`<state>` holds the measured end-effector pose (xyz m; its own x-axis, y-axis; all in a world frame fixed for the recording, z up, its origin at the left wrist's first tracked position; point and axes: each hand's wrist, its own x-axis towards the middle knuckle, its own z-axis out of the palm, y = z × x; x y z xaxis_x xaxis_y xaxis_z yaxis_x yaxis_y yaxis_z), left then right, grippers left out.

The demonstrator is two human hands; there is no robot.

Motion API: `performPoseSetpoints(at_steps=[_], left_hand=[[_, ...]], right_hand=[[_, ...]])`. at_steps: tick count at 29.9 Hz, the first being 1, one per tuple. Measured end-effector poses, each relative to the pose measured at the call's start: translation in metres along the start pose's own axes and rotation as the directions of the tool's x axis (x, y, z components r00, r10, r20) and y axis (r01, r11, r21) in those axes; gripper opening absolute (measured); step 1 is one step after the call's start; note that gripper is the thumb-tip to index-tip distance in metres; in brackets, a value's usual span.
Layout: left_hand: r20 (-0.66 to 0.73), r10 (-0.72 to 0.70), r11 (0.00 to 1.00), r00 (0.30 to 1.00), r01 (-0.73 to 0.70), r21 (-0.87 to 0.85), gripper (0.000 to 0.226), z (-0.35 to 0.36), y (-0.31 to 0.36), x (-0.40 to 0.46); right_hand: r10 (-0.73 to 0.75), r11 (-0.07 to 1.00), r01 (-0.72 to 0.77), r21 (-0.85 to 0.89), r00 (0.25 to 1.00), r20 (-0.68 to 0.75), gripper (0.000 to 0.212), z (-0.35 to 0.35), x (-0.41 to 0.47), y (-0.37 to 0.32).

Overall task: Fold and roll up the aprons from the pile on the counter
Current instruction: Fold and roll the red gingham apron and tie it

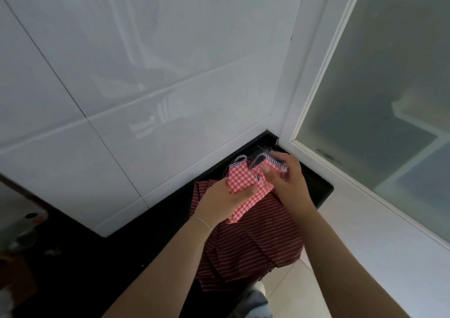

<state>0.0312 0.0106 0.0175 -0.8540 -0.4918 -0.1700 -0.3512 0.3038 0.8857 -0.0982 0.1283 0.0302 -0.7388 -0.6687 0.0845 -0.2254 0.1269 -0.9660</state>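
Red gingham apron (246, 191), folded narrow, sits in both hands above the maroon striped apron (253, 242) on the black tabletop (136, 240). Left hand (219, 202) at seven o'clock, grip curled round the fabric; right hand (287, 184) at two o'clock, grip pinching the striped-trimmed end. White wall tiles (146, 74) behind.

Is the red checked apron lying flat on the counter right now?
No: both the left hand and the right hand hold the red checked apron bunched up above the striped apron.
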Motion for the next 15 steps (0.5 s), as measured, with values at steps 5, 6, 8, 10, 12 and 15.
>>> performPoseSetpoints(at_steps=[5,6,8,10,12,15], left_hand=[[0.041,0.091,0.954,0.995,-0.099,0.283,0.044,-0.006,-0.004,-0.001],[0.033,0.104,0.949,0.994,-0.109,0.297,0.048,-0.005,-0.004,-0.001],[0.034,0.125,0.952,0.992,-0.129,0.276,0.063,-0.003,-0.003,-0.002],[0.050,0.123,0.979,0.991,-0.129,0.156,0.068,0.000,0.001,-0.006],[0.052,0.106,0.994,0.993,-0.106,0.002,0.059,0.003,0.003,-0.008],[0.045,0.039,0.988,0.998,-0.032,-0.154,0.048,0.006,0.001,-0.009]], right_hand=[[0.061,0.912,0.041,-0.408,0.970,0.233,0.018,-0.014,0.009,-0.016],[0.055,0.914,0.044,-0.402,0.972,0.230,0.019,-0.013,0.009,-0.016],[0.015,0.928,0.059,-0.367,0.981,0.195,0.022,-0.009,0.005,-0.016],[-0.048,0.938,0.090,-0.334,0.990,0.132,0.024,-0.005,0.001,-0.018],[-0.108,0.932,0.125,-0.340,0.992,0.068,0.024,-0.001,-0.001,-0.019],[-0.034,0.962,0.055,-0.269,0.996,0.082,0.030,-0.002,-0.003,-0.021]])
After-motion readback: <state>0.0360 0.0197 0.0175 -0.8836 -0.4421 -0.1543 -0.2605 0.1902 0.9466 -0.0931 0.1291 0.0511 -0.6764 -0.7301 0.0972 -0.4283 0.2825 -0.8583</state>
